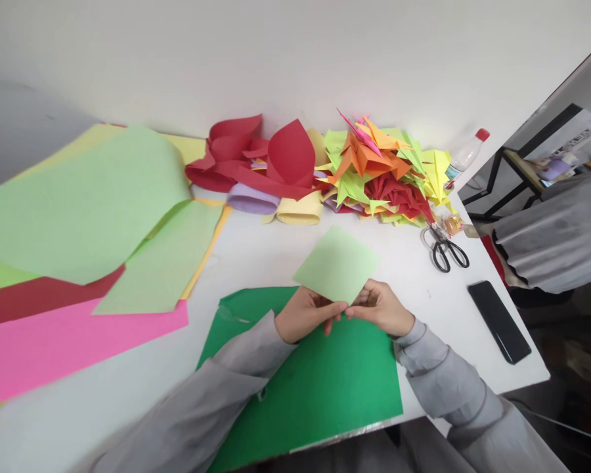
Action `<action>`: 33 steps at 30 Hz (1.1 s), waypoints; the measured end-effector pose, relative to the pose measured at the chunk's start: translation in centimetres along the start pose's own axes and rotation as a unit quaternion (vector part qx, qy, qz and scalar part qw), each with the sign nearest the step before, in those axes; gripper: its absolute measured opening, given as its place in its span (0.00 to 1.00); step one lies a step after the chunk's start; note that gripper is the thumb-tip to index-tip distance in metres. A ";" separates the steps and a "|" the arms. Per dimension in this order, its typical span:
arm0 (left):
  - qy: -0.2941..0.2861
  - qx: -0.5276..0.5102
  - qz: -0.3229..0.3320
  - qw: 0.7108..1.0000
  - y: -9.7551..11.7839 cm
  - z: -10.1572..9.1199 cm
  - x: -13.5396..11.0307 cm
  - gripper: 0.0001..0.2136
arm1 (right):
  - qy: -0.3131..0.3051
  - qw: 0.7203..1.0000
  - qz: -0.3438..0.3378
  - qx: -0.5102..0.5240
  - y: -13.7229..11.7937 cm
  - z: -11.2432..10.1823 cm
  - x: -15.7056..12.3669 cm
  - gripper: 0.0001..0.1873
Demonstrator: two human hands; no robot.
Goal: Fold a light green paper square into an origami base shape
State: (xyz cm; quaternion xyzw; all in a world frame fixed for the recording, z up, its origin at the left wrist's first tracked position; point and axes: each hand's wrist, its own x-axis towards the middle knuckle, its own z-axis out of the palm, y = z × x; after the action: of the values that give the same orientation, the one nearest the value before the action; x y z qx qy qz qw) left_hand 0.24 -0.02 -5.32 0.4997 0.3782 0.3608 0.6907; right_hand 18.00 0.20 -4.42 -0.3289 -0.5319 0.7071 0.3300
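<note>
A small square of light green paper (335,264) is held up with one corner toward me. My left hand (309,313) pinches it near that lower corner between thumb and fingers. On the other side of the corner, my right hand (380,309) also pinches the paper, its fingertips almost meeting the left thumb. Some fingers are hidden behind the sheet. Beneath both hands lies a dark green sheet (325,387) on the white table (128,381).
Large coloured sheets (93,197) spread over the left side. Curled red paper pieces (290,157) and a pile of folded paper shapes (379,171) stand along the wall. Scissors (446,249), a black phone (500,322) and a red-capped bottle (465,157) are at the right.
</note>
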 end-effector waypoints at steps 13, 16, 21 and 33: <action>0.046 0.039 -0.023 0.998 0.0 0.5 -0.2 0.15 | 0.061 0.997 -0.019 -0.036 0.6 -0.7 0.0 0.17; 0.050 0.039 -0.023 0.998 -0.1 0.7 -0.2 0.15 | 0.062 0.997 -0.010 -0.051 0.7 -0.7 0.0 0.18; 0.040 0.031 -0.020 0.998 0.1 0.7 -0.2 0.14 | 0.070 0.995 0.005 -0.073 0.8 -0.9 -0.1 0.20; 0.067 -0.013 -0.002 0.998 0.1 -0.1 -0.2 0.13 | 0.040 0.999 0.013 -0.006 -0.4 -1.2 -0.1 0.17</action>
State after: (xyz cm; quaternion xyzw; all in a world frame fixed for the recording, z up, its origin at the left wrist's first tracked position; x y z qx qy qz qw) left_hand 0.08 -0.13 -5.18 0.4648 0.4200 0.3971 0.6707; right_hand 19.05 0.81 -4.31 -0.3663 -0.5181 0.6942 0.3398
